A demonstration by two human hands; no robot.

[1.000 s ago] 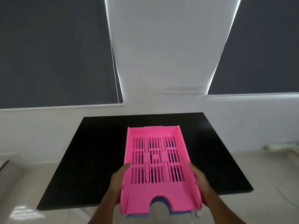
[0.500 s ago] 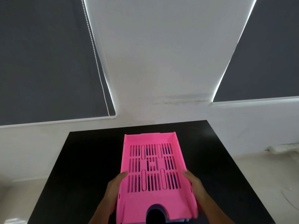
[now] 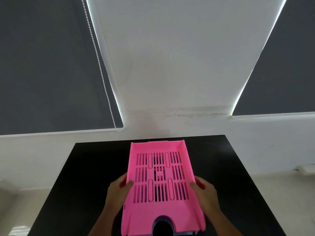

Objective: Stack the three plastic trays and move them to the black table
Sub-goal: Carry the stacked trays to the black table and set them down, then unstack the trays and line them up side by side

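Note:
A pink slotted plastic tray (image 3: 162, 206) tops a stack; a bluish tray edge (image 3: 190, 233) peeks out beneath its front, and any other tray under it is hidden. The stack is over the middle of the black table (image 3: 88, 176); whether it rests on the surface or is held just above it I cannot tell. My left hand (image 3: 117, 193) grips the stack's left side, thumb on the pink rim. My right hand (image 3: 206, 191) grips the right side the same way.
A white wall (image 3: 170, 65) stands right behind the table's far edge, with dark roller blinds (image 3: 42, 65) left and right and a bead cord (image 3: 98, 65) hanging on the left. Pale floor (image 3: 281, 193) runs along both sides of the table.
The view has come closer to the table. The stack has moved forward from over the table's near edge to over its middle, both hands still gripping its sides.

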